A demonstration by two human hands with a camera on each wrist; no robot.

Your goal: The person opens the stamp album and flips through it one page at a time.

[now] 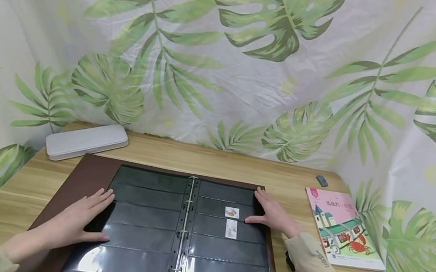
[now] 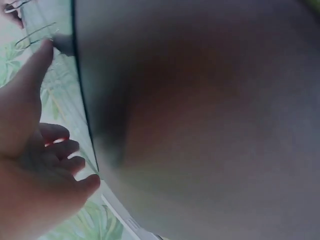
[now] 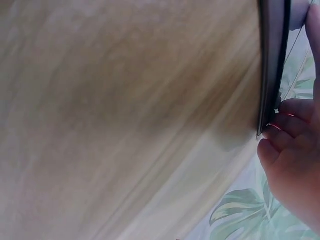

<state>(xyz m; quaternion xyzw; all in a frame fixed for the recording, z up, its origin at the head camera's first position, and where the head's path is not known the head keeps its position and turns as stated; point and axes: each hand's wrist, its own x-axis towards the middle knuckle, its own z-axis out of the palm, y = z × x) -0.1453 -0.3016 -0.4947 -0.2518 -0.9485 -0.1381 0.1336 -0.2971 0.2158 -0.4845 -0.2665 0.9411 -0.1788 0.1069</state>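
A brown ring-binder album (image 1: 82,173) lies spread on the table with black pocket pages. Metal rings (image 1: 183,234) run down its middle. On the left page (image 1: 144,215) no stamps show in the strips. The right page (image 1: 232,255) carries two small stamp-like pieces, an upper one (image 1: 232,212) with an orange-brown picture and a paler lower one (image 1: 231,229). My left hand (image 1: 73,220) rests at the left page's outer edge, fingers extended and thumb over the page. At the upper right of the album, my right hand (image 1: 272,212) touches the page's outer edge with thumb and fingers spread.
A pale grey case (image 1: 87,141) lies at the back left, close to the album's cover. To the right is a colourful book (image 1: 345,229) with a crab on it, and behind it a small dark object (image 1: 321,180). Leaf-patterned cloth (image 1: 227,84) hangs behind the wooden table (image 1: 213,162).
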